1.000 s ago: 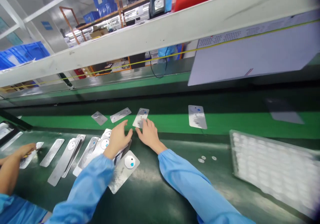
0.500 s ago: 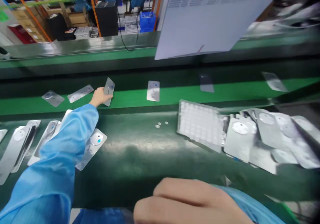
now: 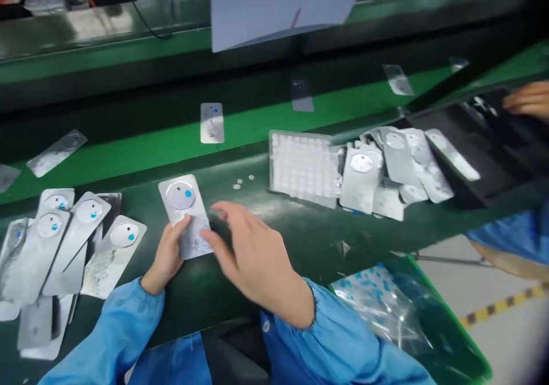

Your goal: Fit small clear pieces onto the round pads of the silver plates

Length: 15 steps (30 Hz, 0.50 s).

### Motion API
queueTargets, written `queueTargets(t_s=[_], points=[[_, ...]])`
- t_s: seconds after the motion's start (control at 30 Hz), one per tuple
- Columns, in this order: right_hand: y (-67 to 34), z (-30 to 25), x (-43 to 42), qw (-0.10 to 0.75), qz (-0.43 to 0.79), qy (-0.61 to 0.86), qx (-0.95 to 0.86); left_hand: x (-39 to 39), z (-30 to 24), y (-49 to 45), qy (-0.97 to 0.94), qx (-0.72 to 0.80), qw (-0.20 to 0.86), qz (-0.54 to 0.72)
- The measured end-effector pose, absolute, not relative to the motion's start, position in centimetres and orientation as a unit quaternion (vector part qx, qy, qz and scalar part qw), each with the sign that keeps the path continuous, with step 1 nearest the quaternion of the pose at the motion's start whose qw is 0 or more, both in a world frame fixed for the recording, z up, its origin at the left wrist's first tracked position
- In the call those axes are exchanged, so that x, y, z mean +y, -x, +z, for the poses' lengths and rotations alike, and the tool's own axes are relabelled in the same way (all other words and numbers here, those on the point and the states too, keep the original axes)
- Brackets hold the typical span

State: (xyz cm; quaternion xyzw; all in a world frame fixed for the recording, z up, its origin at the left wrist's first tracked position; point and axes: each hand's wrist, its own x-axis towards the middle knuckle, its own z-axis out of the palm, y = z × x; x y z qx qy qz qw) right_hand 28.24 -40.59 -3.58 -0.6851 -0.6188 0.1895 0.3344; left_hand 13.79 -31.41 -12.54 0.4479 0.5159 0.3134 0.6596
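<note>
My left hand [image 3: 168,256] grips a silver phone back cover [image 3: 179,195] by its lower left edge, thumb across its face. Near its top the cover has a round camera ring with a blue sticker [image 3: 188,193]. My right hand [image 3: 257,253] is open just right of the cover, thumb and forefinger apart. Its thumb tip overlaps the cover's right edge; whether it touches cannot be told. On the left lies a pile of similar covers [image 3: 34,259], several with blue stickers. A single cover [image 3: 114,256] lies at the pile's right side.
More covers, one of them upright [image 3: 212,123], lie on the green belt [image 3: 154,145]. Small round discs [image 3: 237,186] lie before a tray of white pieces [image 3: 302,165]. Another pile of covers [image 3: 364,185] is at right. A green bin [image 3: 454,316] holds plastic scraps. A co-worker's hand [image 3: 529,99] is far right.
My left hand has brought a cover from the belt to the near table. My right hand has moved up beside it and opened. The camera view has shifted down and right.
</note>
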Motion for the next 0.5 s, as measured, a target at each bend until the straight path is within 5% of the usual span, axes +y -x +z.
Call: queueTargets(t_s=[0.2, 0.37, 0.5], points=[[-29.6, -12.2, -40.2, 0.311, 0.472, 0.587, -0.579, -30.7, -13.1, -13.8, -0.38, 0.44, 0.756, 0.302], [-29.7, -11.8, -40.8, 0.302, 0.451, 0.609, -0.579, -30.3, -13.3, -13.8, -0.356, 0.431, 0.768, 0.314], [-29.7, -11.1, -40.1, 0.387, 0.355, 0.649, -0.551, -30.6, -13.8, -13.6, -0.399, 0.426, 0.754, 0.301]])
